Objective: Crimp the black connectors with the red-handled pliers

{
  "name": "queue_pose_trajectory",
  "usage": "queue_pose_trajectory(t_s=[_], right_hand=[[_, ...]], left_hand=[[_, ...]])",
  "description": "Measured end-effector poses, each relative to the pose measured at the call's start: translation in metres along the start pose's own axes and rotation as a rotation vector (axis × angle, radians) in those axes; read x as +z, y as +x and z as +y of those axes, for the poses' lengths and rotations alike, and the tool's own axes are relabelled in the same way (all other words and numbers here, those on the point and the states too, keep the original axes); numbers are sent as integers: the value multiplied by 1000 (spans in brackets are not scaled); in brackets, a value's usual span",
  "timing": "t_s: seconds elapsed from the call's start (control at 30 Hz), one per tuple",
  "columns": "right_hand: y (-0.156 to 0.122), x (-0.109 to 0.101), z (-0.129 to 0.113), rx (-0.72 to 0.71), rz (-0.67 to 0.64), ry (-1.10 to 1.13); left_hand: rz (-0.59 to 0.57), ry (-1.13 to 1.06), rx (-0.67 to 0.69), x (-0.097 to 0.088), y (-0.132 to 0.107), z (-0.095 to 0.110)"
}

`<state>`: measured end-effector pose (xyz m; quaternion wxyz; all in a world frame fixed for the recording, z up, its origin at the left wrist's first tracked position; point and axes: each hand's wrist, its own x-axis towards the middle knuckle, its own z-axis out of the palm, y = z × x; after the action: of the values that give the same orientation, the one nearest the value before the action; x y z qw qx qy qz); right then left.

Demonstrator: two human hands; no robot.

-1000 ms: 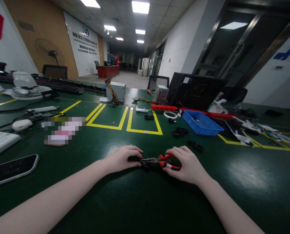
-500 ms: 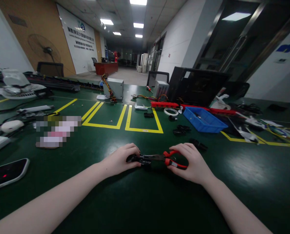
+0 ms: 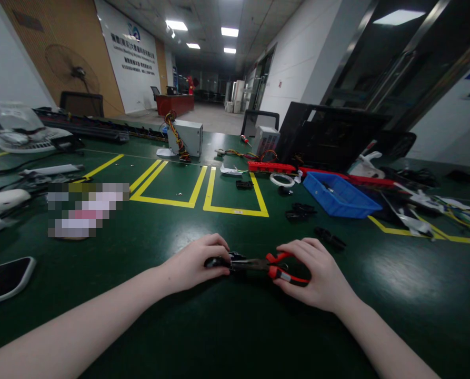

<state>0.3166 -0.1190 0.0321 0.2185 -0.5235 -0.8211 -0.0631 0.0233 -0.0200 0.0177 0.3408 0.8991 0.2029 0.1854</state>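
My right hand (image 3: 317, 276) is closed round the red handles of a pair of pliers (image 3: 272, 265), whose dark jaws point left. My left hand (image 3: 197, 261) is curled over a small black part (image 3: 218, 260) on the green table (image 3: 235, 326). The plier jaws meet that part between the two hands. Both hands rest on the table near its front middle.
A blue bin (image 3: 337, 196) stands at the right, small black parts (image 3: 300, 211) lie before it, and a black case (image 3: 329, 137) is behind. A power supply (image 3: 187, 138) sits at the back, a phone (image 3: 3, 279) at the left. Yellow tape lines (image 3: 203, 197) mark the table.
Both hands and the pliers stay together on the table. The view has shifted slightly, and the right hand sits a little further right.
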Motion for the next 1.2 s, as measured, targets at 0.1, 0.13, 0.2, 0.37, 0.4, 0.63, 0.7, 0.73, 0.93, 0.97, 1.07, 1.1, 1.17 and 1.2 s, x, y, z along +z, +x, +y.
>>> queue_pose_trajectory(t_s=[0.1, 0.13, 0.2, 0.37, 0.4, 0.63, 0.7, 0.73, 0.93, 0.97, 1.07, 1.1, 1.17, 1.2], right_hand=[[2, -1, -1, -2, -7, -5], [2, -1, -1, -5, -8, -7], [2, -1, -2, -16, -6, -10], [3, -2, -4, -44, 3, -17], [3, -3, -4, -49, 1, -19], [5, -5, -5, -24, -43, -54], [3, -6, -4, -7, -63, -59], [3, -6, -3, 0, -73, -61], [-1, -5, 1, 37, -102, -48], [0, -5, 0, 41, -110, -45], [3, -5, -4, 56, -127, -42], [3, -4, -6, 58, -128, -41], [5, -4, -8, 59, -128, -42], [5, -4, -9, 57, -128, -43]], left_hand=[[-9, -8, 7, 0, 0, -2], [-10, -8, 7, -1, -1, -2], [-6, -3, 5, -1, -1, -1], [-1, -11, 11, -1, 0, -2], [1, -16, 12, -1, 0, -3], [-28, -42, 14, -1, 1, -7], [-16, -76, 17, -2, 1, -5], [-12, -90, 17, -3, 0, -4], [-17, -94, 6, -4, 0, -6], [-19, -95, 7, -4, 0, -7], [-19, -98, 10, -3, 0, -11], [-16, -98, 10, -3, 0, -11], [-10, -94, 6, -3, 0, -10], [-9, -92, 4, -3, 0, -10]])
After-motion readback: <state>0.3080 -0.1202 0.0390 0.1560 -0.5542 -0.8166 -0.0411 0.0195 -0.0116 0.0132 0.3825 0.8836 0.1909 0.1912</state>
